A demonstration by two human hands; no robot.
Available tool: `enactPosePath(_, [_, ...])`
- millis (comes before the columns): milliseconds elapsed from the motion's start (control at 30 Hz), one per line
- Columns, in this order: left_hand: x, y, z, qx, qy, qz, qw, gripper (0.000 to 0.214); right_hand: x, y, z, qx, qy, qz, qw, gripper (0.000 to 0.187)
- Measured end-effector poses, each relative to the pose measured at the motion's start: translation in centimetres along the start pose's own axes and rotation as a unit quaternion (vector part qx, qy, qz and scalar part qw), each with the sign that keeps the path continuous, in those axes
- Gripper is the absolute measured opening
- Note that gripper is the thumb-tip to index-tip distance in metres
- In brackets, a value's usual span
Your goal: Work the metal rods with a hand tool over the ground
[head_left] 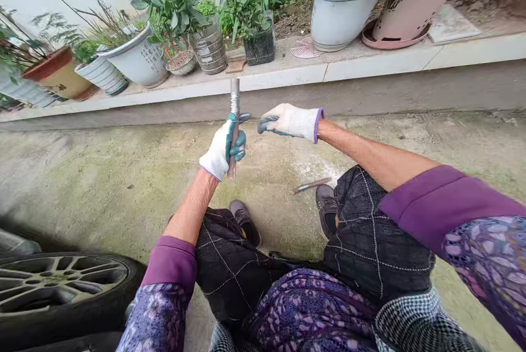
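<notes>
Left fingers (239, 150) closed round brownish rod (234, 137), silvery coil (234, 102) near top; right fingers (266, 123) bent, hold unclear.

Potted plants (175, 10) line a white-edged ledge (287, 75) across the top; a spoked wheel (51, 280) sits lower left.

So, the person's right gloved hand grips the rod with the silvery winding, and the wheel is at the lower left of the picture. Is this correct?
Not quite: the head view shows the left gloved hand gripping the rod with the silvery winding. The wheel is at the lower left, as you say.
</notes>
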State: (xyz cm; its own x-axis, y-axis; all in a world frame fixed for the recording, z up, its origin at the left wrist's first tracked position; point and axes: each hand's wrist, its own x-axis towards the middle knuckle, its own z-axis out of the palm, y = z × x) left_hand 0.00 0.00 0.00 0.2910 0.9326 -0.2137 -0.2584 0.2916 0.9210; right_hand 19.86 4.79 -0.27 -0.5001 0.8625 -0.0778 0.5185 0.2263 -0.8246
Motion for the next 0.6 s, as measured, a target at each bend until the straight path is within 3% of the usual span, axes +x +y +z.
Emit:
enactPosePath(100, [0.4, 0.1, -0.2, 0.009, 0.039, -0.002, 0.999, 0.036, -0.9, -1.0, 0.4, 0.004, 0.007, -0.02, 1.0, 0.016])
enactPosePath(200, [0.4, 0.2, -0.4, 0.008, 0.054, -0.001, 0.999, 0.033, -1.2, -1.1, 0.4, 0.003, -0.005, 0.003, 1.0, 0.017])
enactPosePath(433, [0.3, 0.8, -1.5, -0.011, 0.064, 0.003, 0.998, 0.027, -0.4, 1.5, -1.0, 0.039, -0.093, 0.07, 0.992, 0.013])
enactPosePath(600, [0.4, 0.9, -1.8, 0.007, 0.086, 0.025, 0.996, 0.027, -0.2, 2.3, -1.7, 0.098, -0.077, 0.043, 0.991, 0.014])
